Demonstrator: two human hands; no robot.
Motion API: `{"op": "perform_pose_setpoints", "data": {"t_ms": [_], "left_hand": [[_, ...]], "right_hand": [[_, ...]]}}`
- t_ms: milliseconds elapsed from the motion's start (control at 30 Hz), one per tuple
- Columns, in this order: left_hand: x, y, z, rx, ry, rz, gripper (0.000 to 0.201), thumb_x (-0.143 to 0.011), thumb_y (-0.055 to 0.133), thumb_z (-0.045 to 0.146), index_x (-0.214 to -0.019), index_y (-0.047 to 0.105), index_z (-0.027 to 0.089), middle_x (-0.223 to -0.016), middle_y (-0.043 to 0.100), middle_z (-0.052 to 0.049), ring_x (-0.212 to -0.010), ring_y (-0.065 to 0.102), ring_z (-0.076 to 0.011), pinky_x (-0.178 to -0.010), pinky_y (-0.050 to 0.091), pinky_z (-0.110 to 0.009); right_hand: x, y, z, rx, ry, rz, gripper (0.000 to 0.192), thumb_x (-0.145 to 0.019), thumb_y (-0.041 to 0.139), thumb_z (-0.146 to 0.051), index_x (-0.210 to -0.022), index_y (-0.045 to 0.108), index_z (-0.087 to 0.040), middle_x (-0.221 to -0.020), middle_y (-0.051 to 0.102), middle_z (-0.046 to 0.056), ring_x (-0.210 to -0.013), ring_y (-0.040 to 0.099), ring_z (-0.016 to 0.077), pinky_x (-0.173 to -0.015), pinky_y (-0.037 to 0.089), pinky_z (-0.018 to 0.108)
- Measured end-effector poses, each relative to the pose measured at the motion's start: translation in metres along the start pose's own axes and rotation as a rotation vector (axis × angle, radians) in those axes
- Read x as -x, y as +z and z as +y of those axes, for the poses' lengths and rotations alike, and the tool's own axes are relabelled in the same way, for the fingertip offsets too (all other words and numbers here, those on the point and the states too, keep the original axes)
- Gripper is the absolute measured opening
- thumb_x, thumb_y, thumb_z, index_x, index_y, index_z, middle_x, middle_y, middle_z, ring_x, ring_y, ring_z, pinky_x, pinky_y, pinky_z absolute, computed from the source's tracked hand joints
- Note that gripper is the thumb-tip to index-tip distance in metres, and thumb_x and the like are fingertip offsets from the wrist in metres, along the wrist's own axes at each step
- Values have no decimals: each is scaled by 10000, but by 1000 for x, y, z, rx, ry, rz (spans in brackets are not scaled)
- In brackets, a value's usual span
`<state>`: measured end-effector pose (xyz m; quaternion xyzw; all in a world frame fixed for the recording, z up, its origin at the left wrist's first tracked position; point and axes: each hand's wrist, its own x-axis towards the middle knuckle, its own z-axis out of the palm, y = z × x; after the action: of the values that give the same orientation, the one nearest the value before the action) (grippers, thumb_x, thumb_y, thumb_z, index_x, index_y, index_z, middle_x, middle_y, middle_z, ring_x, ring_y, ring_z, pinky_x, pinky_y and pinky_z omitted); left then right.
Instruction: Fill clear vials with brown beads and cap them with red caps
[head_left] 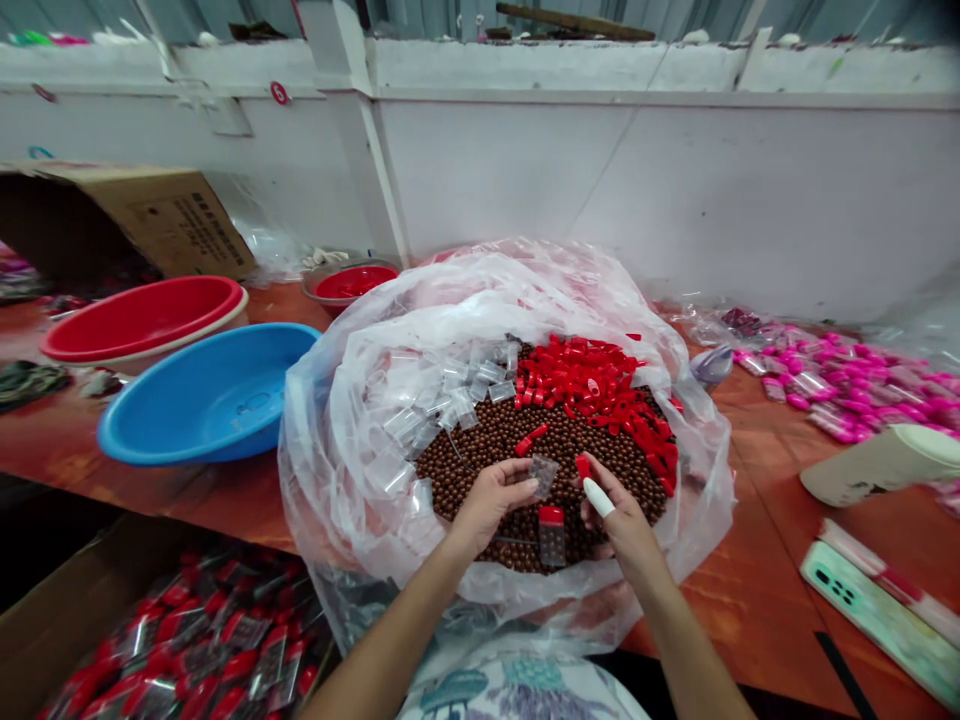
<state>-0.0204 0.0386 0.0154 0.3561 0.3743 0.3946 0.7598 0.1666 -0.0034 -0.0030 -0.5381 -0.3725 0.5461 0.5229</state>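
Observation:
My left hand (495,498) pinches a small clear plastic box (542,477) above a heap of brown beads (480,445). Close by on the right, my right hand (619,505), with a white cover on its thumb, grips a red cap (583,466). The box and the cap are apart. Below and between my hands, a red-capped clear box (552,540) rests on the beads. Loose red caps (577,375) are piled at the heap's far right, and clear boxes (450,390) at its far left. A clear plastic sheet (337,400) surrounds the heap.
A blue basin (210,400) and a red basin (142,318) stand to the left. Below them, a carton (60,620) holds red-capped boxes (217,640). To the right are pink-capped boxes (847,375), a beige cup (877,465) and a phone (877,620). A white wall (675,190) runs behind.

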Motion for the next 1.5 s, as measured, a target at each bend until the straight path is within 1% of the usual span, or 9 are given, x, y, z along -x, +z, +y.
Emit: {"op": "perform_pose_setpoints", "data": {"t_ms": [167,333,633,767,967,1067,1233,1367,1500], "left_hand": [[6,0,-1,-120,37,9,404,-634,724,227,-1022,652,143,-994,664,-81,-861,605,-175,-821,451,-300],[8,1,-4,-125,3,-25,416,-630,724,261,-1026,653,154,-975,670,-79,-847,606,-189,-791,462,-322],[8,1,-7,-195,51,9,358,-626,716,246,-967,672,144,-925,670,-64,-827,588,-192,-764,457,-305],[9,5,-9,-146,50,-4,359,-613,734,256,-943,656,139,-870,662,-50,-768,581,-163,-709,444,-256],[8,24,-17,28,32,26,371,-784,519,491,-830,605,133,-743,617,-22,-674,547,-112,-659,425,-224],[6,31,-25,93,-37,22,460,-792,433,572,-752,567,133,-596,569,-8,-515,510,-109,-544,416,-241],[3,34,-33,132,-51,105,367,-772,473,522,-803,541,163,-504,507,35,-412,447,-99,-426,359,-222],[6,32,-23,154,-39,89,417,-787,431,514,-995,526,165,-530,529,31,-440,480,-103,-465,388,-219],[9,30,-15,110,-25,54,496,-793,406,526,-1115,479,157,-540,540,25,-443,487,-110,-476,411,-229]], "right_hand": [[0,3,-6,176,-125,-27,407,-785,551,-406,-1166,569,-266,-1138,623,42,-929,594,193,-743,482,309],[-2,7,-6,351,-278,-84,334,-823,506,-342,-1138,593,-273,-1206,583,27,-1147,495,208,-988,359,393],[6,8,-6,810,-671,-220,424,-863,441,-220,-1285,440,-271,-1216,564,60,-1107,507,211,-949,389,427],[6,12,4,947,-764,-116,657,-733,639,-350,-1311,364,-201,-1200,540,120,-1085,508,262,-909,424,438],[7,23,11,1019,-845,-28,590,-711,605,-281,-1256,400,-182,-1187,521,127,-1099,485,259,-925,407,416],[9,27,12,1039,-846,-41,592,-679,604,-288,-1237,428,-191,-1158,548,111,-1053,513,258,-889,420,405],[14,27,8,988,-786,-117,602,-687,607,-260,-1259,425,-219,-1218,533,95,-1094,497,252,-889,404,387],[17,15,4,751,-492,-107,692,-653,679,-302,-1281,395,-228,-1139,583,77,-975,565,234,-829,444,358],[14,3,5,505,-241,-49,264,-759,589,-362,-978,623,-220,-827,660,28,-750,596,197,-694,467,308]]}}
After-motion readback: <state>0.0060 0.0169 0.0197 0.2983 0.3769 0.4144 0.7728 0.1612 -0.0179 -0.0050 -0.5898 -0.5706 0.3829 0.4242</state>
